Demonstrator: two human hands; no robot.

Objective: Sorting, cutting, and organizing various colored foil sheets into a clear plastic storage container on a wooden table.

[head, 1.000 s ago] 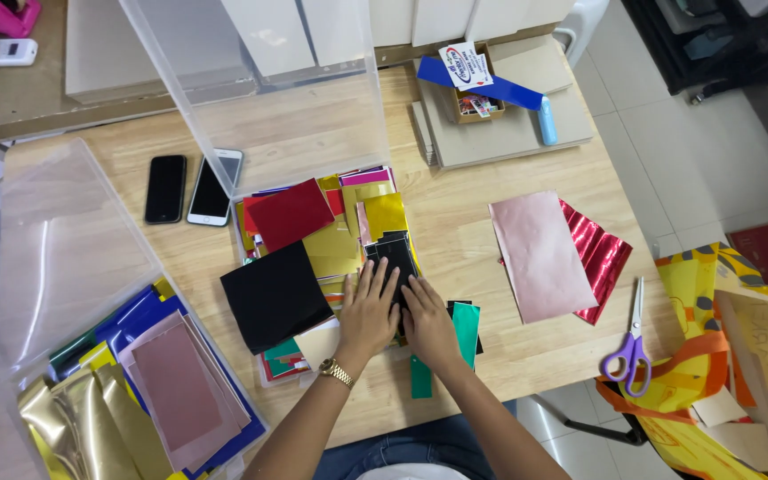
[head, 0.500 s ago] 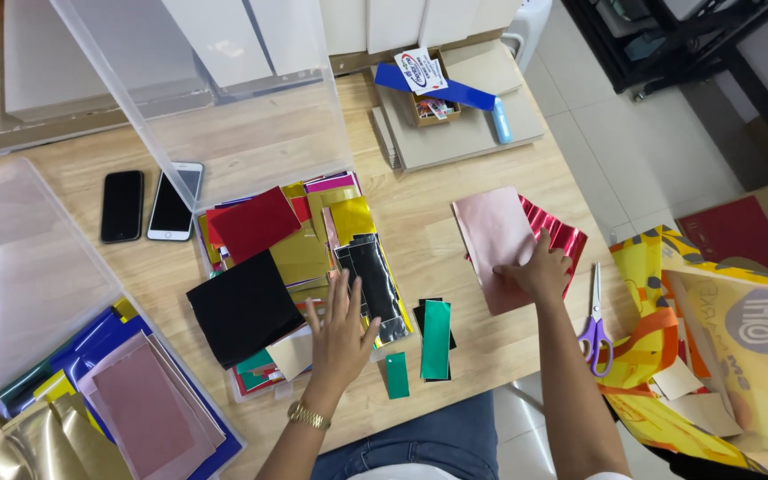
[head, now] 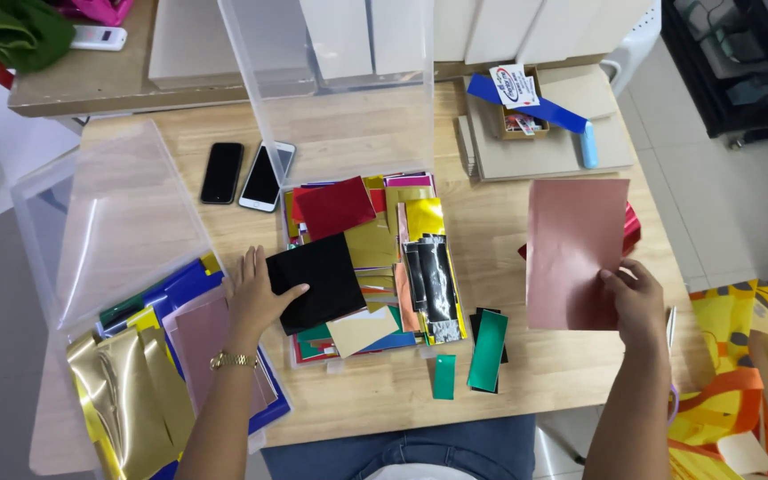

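The right hand (head: 637, 302) pinches the lower right corner of a pink foil sheet (head: 575, 253) and holds it lifted above the right part of the wooden desk (head: 508, 373). Behind the sheet's right edge a bit of red foil (head: 631, 229) peeks out.

The left hand (head: 255, 298), with a gold bracelet at the wrist, lies flat and unclenched, fingers spread, its thumb and fingertips resting on the left edge of a black sheet (head: 320, 280). That black sheet lies on top of a pile of coloured foil pieces (head: 375, 258) in red, gold, yellow and silver, spread over a shallow clear tray in the middle of the desk.

Just in front of the pile, two green strips (head: 487, 351) lie on the bare wood, the smaller one nearer the desk edge. On the left, a clear plastic box (head: 117, 267) holds gold, blue and pale pink sheets. A second clear box (head: 340, 89) stands behind the pile. Two phones (head: 244, 174) lie side by side to its left. At the back right, grey cardboard sheets (head: 544, 142) carry a small box and a blue strip.
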